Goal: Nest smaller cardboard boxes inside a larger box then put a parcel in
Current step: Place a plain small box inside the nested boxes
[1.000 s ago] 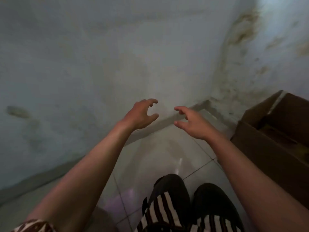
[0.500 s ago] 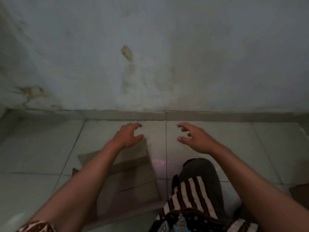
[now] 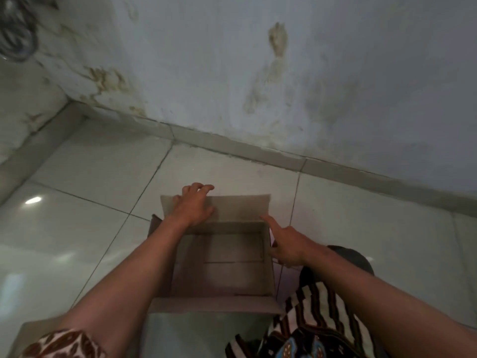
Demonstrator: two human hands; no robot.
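Note:
An open, empty cardboard box [image 3: 227, 270] stands on the tiled floor right in front of me, its flaps spread outward. My left hand [image 3: 192, 205] lies on the far flap [image 3: 240, 206], thumb on its inner face and fingers curled over its far edge. My right hand [image 3: 286, 245] is at the box's right wall, index finger stretched toward the far flap and thumb touching the wall's top edge, holding nothing. No smaller box or parcel is in view.
A stained wall [image 3: 284, 73] with a baseboard runs just behind the box, and a corner lies at the left. My knee in striped cloth [image 3: 317, 306] is beside the box on the right. More cardboard [image 3: 31, 334] shows at the bottom left under my arm.
My view swung left and down from the large box at the right to this open box. Both hands dropped from the air onto it, left on the far flap, right at the right wall.

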